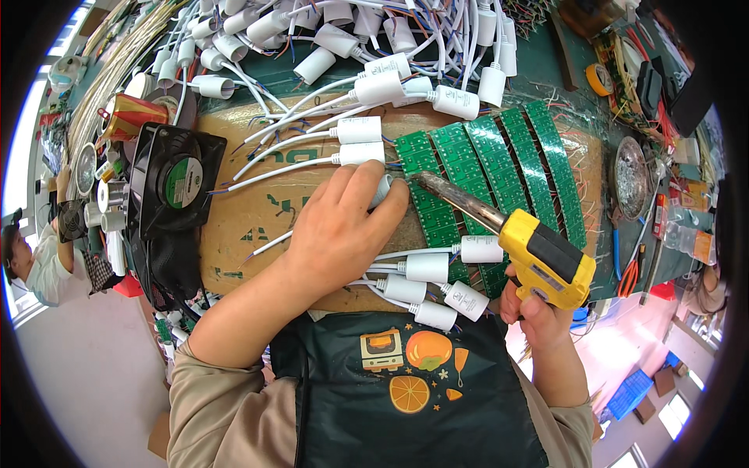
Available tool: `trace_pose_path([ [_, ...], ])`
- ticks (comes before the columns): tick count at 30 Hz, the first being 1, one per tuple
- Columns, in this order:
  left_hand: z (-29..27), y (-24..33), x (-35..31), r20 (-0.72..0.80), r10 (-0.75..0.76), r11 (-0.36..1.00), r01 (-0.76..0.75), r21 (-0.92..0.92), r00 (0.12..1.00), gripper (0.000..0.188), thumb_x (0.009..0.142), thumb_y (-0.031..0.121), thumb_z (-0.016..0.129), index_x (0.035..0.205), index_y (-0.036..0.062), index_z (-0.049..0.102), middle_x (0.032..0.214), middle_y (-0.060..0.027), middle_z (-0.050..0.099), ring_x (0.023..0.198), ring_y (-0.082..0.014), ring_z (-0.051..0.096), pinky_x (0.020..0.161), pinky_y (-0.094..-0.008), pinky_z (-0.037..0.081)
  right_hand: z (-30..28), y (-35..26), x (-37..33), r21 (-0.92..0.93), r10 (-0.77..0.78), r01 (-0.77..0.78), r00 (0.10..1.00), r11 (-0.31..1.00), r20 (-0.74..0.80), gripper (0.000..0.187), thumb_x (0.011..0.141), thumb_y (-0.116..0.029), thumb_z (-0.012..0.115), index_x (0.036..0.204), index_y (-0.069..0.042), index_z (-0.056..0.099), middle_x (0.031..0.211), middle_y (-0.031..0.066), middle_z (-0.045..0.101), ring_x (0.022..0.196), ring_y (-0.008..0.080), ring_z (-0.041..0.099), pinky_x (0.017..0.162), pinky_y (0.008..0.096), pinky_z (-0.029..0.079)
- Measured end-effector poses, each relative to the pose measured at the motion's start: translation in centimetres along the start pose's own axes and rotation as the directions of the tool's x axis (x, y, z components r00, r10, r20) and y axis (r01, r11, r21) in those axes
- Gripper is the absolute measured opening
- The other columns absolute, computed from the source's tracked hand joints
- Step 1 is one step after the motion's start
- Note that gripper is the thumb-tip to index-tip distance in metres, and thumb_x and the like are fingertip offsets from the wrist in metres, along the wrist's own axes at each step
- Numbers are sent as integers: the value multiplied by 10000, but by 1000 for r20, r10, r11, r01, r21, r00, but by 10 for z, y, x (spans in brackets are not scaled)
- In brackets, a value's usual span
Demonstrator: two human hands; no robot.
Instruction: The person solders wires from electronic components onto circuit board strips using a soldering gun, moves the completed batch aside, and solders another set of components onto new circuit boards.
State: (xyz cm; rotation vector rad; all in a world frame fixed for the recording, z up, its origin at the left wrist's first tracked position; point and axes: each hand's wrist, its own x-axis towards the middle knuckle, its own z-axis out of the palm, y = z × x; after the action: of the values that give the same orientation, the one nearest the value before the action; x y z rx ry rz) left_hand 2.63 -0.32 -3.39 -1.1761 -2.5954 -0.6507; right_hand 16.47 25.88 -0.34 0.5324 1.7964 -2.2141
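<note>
My left hand (343,222) is closed on a white cylindrical housing (381,192) with a white cable, mostly hidden by the fingers, at the left edge of the green circuit boards (485,160). My right hand (537,310) grips a yellow and black soldering gun (548,261) from below. Its metal barrel slants to the left over the boards, with the tip close to my left fingertips. Whether the tip touches the board I cannot tell. Two white housings (359,140) lie just beyond my left hand, their cables running left. Several more (427,267) lie on the near side of the boards.
A brown cardboard sheet (250,203) lies under the work. Many white housings (335,39) with cables are heaped at the back. A black fan (178,181) stands at left. A round metal dish (630,178) and yellow tape roll (599,79) are at right. Another person (51,265) sits far left.
</note>
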Motion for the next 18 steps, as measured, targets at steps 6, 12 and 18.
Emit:
trace_pose_path([
  [6, 1, -2, -2, -9, -8, 1000, 8, 3, 1000, 389, 710, 24, 720, 1089, 52, 640, 1057, -156, 532, 854, -326, 586, 731, -416, 509, 0, 1, -3, 25, 8, -8, 1000, 1000, -2, 714, 773, -435, 820, 1196, 63, 531, 670, 59, 545, 522, 133, 509, 485, 261, 416],
  [12, 1, 0, -2, -15, -3, 1000, 3, 10, 1000, 383, 713, 31, 720, 1087, 51, 642, 1066, -157, 536, 868, -326, 591, 731, -410, 515, 0, -1, -2, 5, 12, -12, 1000, 1000, 5, 688, 774, -437, 819, 1163, 54, 535, 670, 58, 542, 523, 131, 512, 486, 261, 420],
  [18, 1, 0, -1, -14, -4, 1000, 4, 14, 1000, 371, 716, 37, 722, 1079, 50, 648, 1063, -156, 536, 868, -326, 591, 730, -410, 516, -1, 2, -2, 8, -22, 22, 1000, 1000, 3, 668, 787, -440, 812, 1140, 50, 525, 668, 59, 529, 525, 135, 514, 483, 269, 432],
])
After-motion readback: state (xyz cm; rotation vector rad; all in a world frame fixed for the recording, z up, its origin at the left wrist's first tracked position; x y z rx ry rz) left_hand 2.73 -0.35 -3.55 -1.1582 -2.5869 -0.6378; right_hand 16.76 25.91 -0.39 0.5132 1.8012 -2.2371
